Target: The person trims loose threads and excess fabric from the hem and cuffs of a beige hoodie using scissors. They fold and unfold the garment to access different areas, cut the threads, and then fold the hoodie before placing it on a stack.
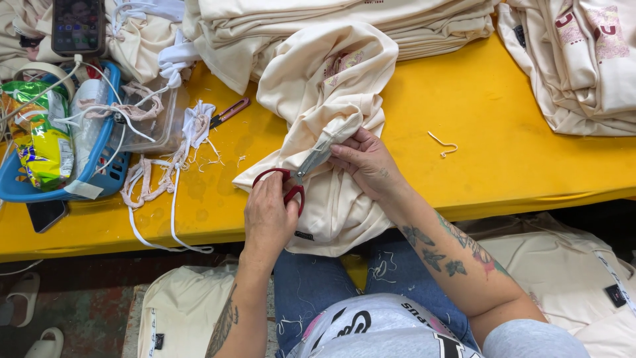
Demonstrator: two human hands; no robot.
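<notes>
- L hand is closed round the red looped handles of a pair of scissors; the grey metal blades point up-right into the cloth.
- R hand pinches a fold of the cream garment, fingers clamped on the fabric right at the blade tips. Hands sit close together, not touching.
- Garment: soft knit, matte, crumpled in a heap; it runs from above the hands down over the table edge onto the lap w/ blue jeans.
- Table: smooth yellow top, a bit scuffed, w/ a loose thread scrap right of the R hand.
- Left of the L hand: a 2nd cutter, small thread snips w/ reddish handle, on a tangle of white cords and offcuts.
- Farther left: 1 blue plastic basket holding shiny snack bags, 1 clear tub.
- 2 phones: one propped above the basket, one dark, flat under the basket's edge.
- Above the hands 1 folded cream stack; another up-right.
- Below the table: more cream pieces both sides of the knees, 2 pale slippers on the floor far left.
</notes>
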